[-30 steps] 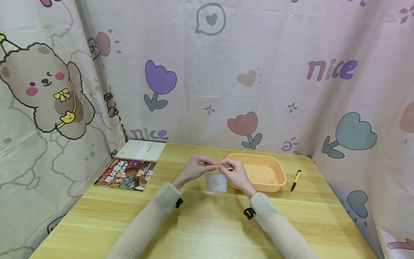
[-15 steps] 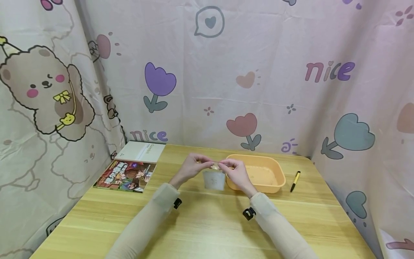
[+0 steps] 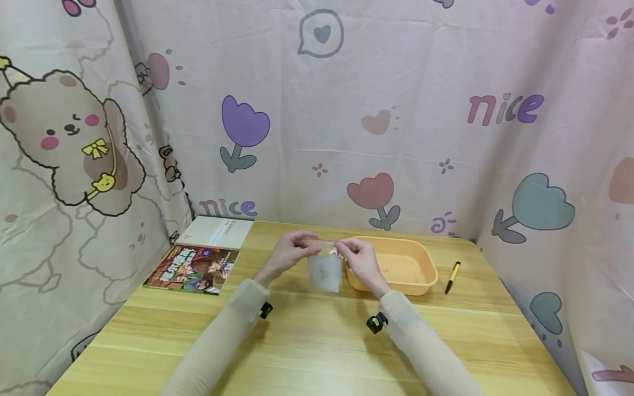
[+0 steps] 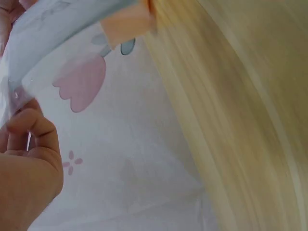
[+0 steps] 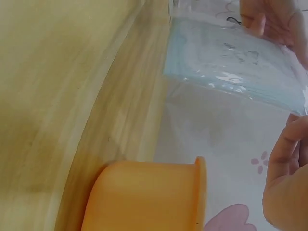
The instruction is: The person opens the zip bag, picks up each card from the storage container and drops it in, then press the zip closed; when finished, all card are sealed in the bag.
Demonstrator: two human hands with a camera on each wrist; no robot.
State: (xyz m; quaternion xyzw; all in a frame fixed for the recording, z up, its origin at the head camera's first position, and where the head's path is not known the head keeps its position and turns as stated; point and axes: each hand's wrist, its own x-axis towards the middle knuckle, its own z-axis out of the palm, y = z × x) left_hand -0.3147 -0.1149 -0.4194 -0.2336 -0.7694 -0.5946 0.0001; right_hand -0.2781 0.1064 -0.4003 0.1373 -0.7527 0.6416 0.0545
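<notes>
A clear plastic bag (image 3: 324, 273) with a flat, pale bluish-white sheet-like content hangs upright between my hands, above the table. Its top edge is stretched between them. My left hand (image 3: 291, 250) pinches the upper left corner, thumb against fingers. The upper right corner is pinched by my right hand (image 3: 360, 258). In the right wrist view the bag (image 5: 236, 60) looks glossy, with faint dark marks printed on it. My left hand (image 4: 36, 154) has curled fingers at the bag's edge in the left wrist view. What exactly is inside cannot be made out.
Just behind and right of the bag stands a yellow-orange plastic basin (image 3: 430, 269). A yellow and black pen (image 3: 453, 276) lies right of it. At the table's left are a colourful comic book (image 3: 193, 268) and a white book (image 3: 215, 231). A printed curtain (image 3: 307, 110) encloses the table.
My hands have drawn apart, the left moving leftward and slightly down. The bag's transparent upper part now shows spread between them, where before the fingertips met over it.
</notes>
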